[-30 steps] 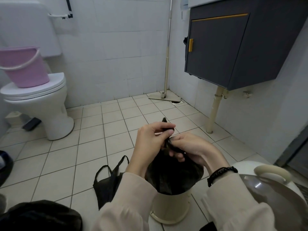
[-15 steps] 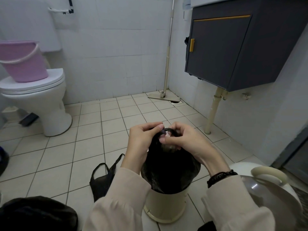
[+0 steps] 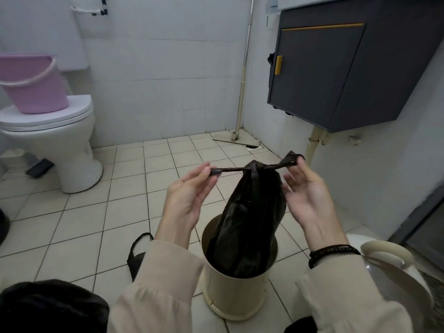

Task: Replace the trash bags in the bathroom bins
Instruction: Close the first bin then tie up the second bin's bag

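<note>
cream floor tiles [image 3: 79, 227] run under everything i see from the head camera, and the small cream bin [image 3: 234, 294] standing on them is my landmark. far to the bin's upper left, a white toilet [image 3: 60, 140] carries a pink bucket [image 3: 36, 85] on its closed lid. up and to the right of the bin, a dark grey wall cabinet [image 3: 348, 68] hangs with a yellow handle on its door. beyond the bin, in the far corner, a flat mop [image 3: 242, 92] leans against the white wall. just right of the bin, a white domed lid with a loop handle [image 3: 389, 265] lies at the frame's lower edge. rising out of the bin's mouth, the black trash bag [image 3: 249, 212] stands tall, its bottom inside the bin, its neck knotted, two twisted ends stretched out sideways from the knot. above the bin to the left, my left hand [image 3: 187, 198] pinches one end between thumb and fingertips, the other fingers loosely spread. above the bin to the right, my right hand [image 3: 310, 195] nips the other end at the fingertips, palm open toward me, a dark beaded bracelet [image 3: 334, 252] on the wrist. left of the bin, partly behind my sleeve, a second black bag [image 3: 138, 253] lies flat on the tiles.
</note>
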The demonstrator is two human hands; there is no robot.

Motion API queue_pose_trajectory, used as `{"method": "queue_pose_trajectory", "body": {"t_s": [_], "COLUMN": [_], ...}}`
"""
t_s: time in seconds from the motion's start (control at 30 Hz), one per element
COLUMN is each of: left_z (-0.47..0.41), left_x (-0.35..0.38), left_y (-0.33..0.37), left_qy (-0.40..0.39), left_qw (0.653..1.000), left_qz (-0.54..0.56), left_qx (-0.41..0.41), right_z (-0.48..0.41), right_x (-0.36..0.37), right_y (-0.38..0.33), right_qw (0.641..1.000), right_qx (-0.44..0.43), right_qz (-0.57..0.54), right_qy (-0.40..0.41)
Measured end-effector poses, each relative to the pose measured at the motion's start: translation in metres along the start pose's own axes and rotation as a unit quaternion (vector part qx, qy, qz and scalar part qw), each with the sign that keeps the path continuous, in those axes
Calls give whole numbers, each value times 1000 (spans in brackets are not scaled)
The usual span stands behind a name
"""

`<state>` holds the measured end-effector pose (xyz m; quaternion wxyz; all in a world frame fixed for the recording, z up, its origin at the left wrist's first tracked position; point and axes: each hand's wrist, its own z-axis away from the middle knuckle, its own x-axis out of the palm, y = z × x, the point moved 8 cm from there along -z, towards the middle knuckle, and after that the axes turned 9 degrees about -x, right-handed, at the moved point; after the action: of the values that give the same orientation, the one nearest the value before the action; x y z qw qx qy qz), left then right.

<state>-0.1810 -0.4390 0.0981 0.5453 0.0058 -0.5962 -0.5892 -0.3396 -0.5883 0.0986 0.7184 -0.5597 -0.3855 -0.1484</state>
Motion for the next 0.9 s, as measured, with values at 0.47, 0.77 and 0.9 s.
{"method": "queue_pose_trajectory", "body": {"t_s": [0.47, 0.77, 0.9], "left_z": [10, 16, 14], "left_x": [-37, 16, 11], "left_y": [40, 15, 20], "left_qy": [94, -47, -51], "left_qw": [986, 989, 991], "left_qz": [-32, -91, -65], "left_qx": [133, 107, 107], "right_z": [-17, 17, 9], "right_x": [-59, 10, 25], "right_y": [-28, 63, 50], "right_qw": [973, 623, 681], "right_qx": [-111, -7, -145], "right_qz": [132, 735, 694], "right_qy": [156, -267, -187]}}
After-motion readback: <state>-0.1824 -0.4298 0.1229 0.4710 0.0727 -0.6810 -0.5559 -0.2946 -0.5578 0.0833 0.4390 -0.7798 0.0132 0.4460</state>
